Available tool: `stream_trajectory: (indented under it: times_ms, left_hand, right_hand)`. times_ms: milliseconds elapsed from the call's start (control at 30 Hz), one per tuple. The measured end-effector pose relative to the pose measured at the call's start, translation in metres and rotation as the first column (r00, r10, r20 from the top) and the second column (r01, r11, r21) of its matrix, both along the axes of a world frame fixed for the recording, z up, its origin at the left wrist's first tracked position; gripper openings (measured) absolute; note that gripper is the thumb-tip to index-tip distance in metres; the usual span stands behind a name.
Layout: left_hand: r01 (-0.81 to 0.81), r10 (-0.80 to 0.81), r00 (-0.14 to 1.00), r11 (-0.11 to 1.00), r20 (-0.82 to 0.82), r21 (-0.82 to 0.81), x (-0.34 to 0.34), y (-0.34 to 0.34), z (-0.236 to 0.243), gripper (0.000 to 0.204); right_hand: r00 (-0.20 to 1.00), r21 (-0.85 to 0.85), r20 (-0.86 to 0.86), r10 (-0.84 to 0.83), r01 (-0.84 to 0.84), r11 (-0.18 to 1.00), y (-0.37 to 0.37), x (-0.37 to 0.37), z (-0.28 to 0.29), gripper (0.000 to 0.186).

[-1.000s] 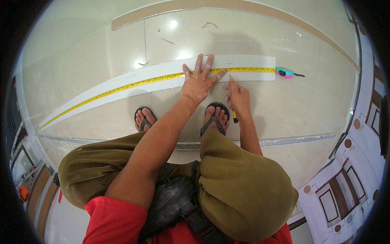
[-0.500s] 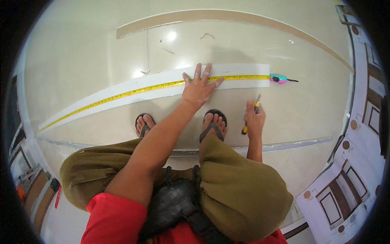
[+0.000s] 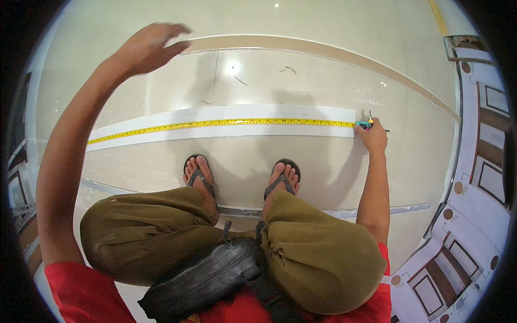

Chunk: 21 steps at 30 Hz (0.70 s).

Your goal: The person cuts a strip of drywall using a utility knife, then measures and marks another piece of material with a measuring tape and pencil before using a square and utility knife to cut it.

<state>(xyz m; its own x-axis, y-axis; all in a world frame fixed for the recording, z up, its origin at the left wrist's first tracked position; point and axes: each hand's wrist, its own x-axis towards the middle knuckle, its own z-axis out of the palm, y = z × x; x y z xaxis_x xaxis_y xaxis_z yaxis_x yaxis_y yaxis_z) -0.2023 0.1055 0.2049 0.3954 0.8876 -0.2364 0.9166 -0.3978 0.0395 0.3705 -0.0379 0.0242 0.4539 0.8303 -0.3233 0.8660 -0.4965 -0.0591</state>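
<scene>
At centre right, our right hand (image 3: 374,135) has its fingers closed around the tape case (image 3: 361,124), a cutter (image 3: 370,115) poking up within the same grip, it seems. From there the white strip (image 3: 242,111) spans mid-frame, its long axis running left-right and dipping leftward, the yellow tape (image 3: 231,123) already laid along it, not yet wound in. Beyond, at upper left, our blurred left hand (image 3: 148,49) hangs half open, apparently empty.

Hands (image 3: 146,49) (image 3: 375,139): two
Feet (image 3: 202,187) (image 3: 279,170): two
Sandals (image 3: 210,187) (image 3: 273,187): two
Tape measure (image 3: 237,122): one
White strip (image 3: 242,131): one
Brown strip (image 3: 323,50): one
Knife (image 3: 370,116): one
</scene>
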Motion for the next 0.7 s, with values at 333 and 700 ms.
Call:
stream_trajectory:
  times_ms: [333,700]
  left_hand:
    - [-0.220,0.953,0.303,0.071,0.001,-0.973,-0.084,-0.209,-0.131,0.100]
    - [-0.084,0.223,-0.927,0.661,0.302,-0.746,-0.149,-0.221,-0.236,0.035]
  right_hand:
    - [0.994,0.156,-0.105,0.032,-0.015,0.988,0.014,0.007,0.048,0.052]
    - [0.822,0.313,-0.526,0.218,-0.051,0.948,-0.033,-0.138,0.025,0.060]
